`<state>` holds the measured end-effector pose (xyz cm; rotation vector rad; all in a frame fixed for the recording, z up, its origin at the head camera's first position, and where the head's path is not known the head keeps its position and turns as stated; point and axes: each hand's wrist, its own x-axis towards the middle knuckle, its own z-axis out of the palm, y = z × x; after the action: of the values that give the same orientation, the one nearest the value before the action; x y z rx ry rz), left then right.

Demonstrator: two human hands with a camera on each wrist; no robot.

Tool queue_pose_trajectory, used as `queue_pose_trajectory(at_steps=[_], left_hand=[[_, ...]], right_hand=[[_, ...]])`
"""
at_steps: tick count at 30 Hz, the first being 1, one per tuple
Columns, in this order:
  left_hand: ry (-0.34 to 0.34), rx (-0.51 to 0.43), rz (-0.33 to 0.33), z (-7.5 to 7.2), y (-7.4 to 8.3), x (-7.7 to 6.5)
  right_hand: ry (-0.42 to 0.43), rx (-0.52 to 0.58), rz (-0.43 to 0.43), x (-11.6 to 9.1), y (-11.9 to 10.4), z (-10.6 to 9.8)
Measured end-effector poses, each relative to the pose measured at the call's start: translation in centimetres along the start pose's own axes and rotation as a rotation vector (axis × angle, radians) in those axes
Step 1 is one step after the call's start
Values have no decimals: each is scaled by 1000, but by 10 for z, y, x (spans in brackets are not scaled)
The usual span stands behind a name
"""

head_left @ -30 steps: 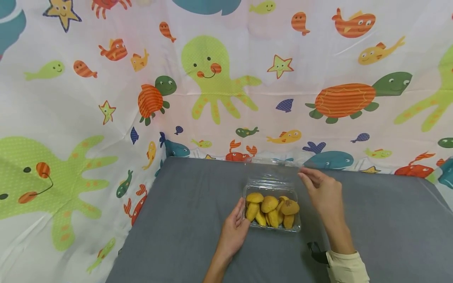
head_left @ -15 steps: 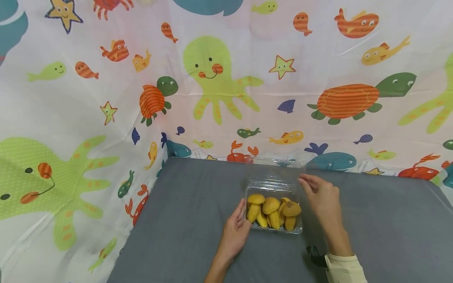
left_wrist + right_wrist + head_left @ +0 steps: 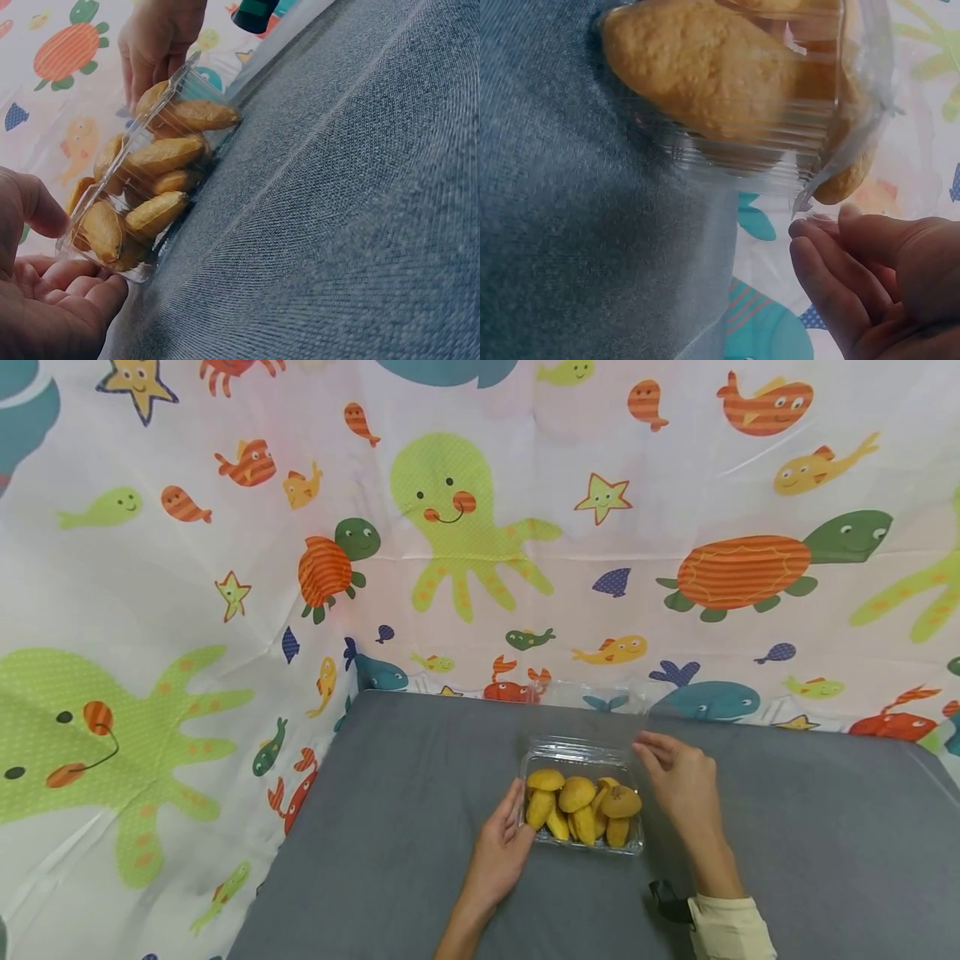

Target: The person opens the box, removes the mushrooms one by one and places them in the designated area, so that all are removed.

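Note:
A clear plastic clamshell container (image 3: pixel 641 843) sits on the grey cloth, its hinged lid (image 3: pixel 588 687) standing raised at the back. Inside lie several yellow-brown mushrooms (image 3: pixel 577 795), with rounded caps and thick stems. My left hand (image 3: pixel 498 847) grips the container's left side; in the left wrist view its thumb is at the rim and its curled fingers lie against the lower wall. At the right, my right hand (image 3: pixel 684 781) pinches the lid's edge between thumb and fingertips. The right wrist view shows these fingertips (image 3: pixel 802 244) right at the thin plastic edge.
Grey cloth (image 3: pixel 390 793) covers the table. Behind it and on the left hangs a white curtain (image 3: pixel 480 577) printed with sea animals. A black strap (image 3: pixel 670 902) hangs at the right wrist beside a cream sleeve (image 3: pixel 731 927).
The lid has swung up to a more upright angle. My right hand has come slightly nearer and lower with the lid's edge. My left hand keeps its hold on the container.

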<state>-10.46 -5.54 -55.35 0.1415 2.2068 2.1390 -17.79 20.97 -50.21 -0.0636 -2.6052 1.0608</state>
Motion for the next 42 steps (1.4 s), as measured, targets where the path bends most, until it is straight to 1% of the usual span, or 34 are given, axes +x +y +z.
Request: queue_pose_trajectory(at_steps=[3,8,19,26,29,35,42], left_hand=[[-2,-6,-1,0,0,0],[-7,-15,-11,0,0,-1],[-3,-34,-9,0,1,1],[-5,-19,-1,0,-1,1],[-4,-4,-14,0,-1,1],[-6,11,-10,0,-1,0],[-15,-7,-12,-1,-3,0]], right_hand=[[-16,1,3,0,1,1],[-45,7,31,0,3,2],[-89,21,83,1,4,4],[-98,13,78,2,7,6],[-102,11,81,1,9,7],[-80,15,67,1,12,10],[-91,24,66,0,12,12]])
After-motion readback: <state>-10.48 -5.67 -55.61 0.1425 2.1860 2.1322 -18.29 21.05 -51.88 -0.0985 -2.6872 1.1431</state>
